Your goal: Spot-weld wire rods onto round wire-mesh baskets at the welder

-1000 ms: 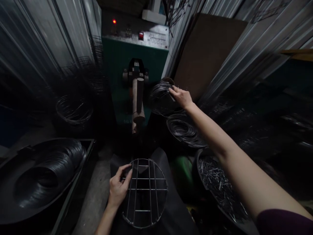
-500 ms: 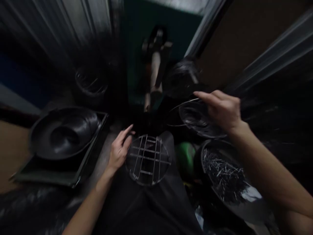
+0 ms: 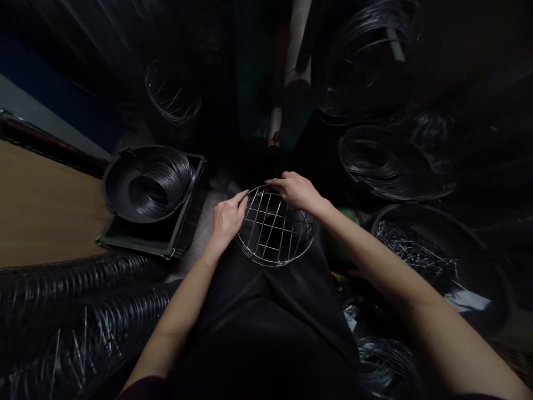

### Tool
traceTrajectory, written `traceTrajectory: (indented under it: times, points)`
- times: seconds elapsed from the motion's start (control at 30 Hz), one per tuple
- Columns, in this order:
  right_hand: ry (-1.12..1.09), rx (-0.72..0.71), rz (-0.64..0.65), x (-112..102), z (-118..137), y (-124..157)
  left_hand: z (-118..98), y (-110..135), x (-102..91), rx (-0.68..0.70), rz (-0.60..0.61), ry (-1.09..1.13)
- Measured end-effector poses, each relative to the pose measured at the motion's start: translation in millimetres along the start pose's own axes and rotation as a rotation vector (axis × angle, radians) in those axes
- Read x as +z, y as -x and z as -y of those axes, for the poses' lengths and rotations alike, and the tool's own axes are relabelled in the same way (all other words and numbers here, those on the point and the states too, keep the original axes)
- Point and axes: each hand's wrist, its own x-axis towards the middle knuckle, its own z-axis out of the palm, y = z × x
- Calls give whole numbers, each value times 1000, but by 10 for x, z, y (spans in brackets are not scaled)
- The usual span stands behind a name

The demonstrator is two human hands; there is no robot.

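A round wire rack point(image 3: 272, 226) with a grid of crossing bars rests on my dark-clothed lap. Its edge shows more than one line of wire, and a thin wire ring point(image 3: 272, 265) appears to lie along it. At the upper left of the rim, my left hand point(image 3: 227, 219) is closed, thumb and forefinger pinching the edge. My right hand point(image 3: 298, 191) reaches across to the far rim, its fingers closed on the ring's wire. Exactly which wires lie under the fingertips is hard to make out.
On the left, a coil of wire point(image 3: 160, 189) sits in a dark basin on a green-edged crate point(image 3: 137, 247). Stacked wire rings point(image 3: 83, 328) lie lower left. At right stand a tub of short wire pieces point(image 3: 412, 244) and a basin with coiled wire point(image 3: 370, 164).
My right hand has brought the wire ring down and left from the right side onto the rack. My left hand, earlier open beside the rack, has closed on its rim. The view has shifted.
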Motion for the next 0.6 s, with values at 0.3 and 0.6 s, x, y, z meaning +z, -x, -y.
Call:
traceTrajectory:
  times: [0.3, 0.6]
  points:
    - [-270, 203, -330, 175, -335, 653, 21, 36, 68, -8, -14, -75]
    - [-406, 401, -407, 477, -198, 1086, 84, 75, 116, 70, -51, -33]
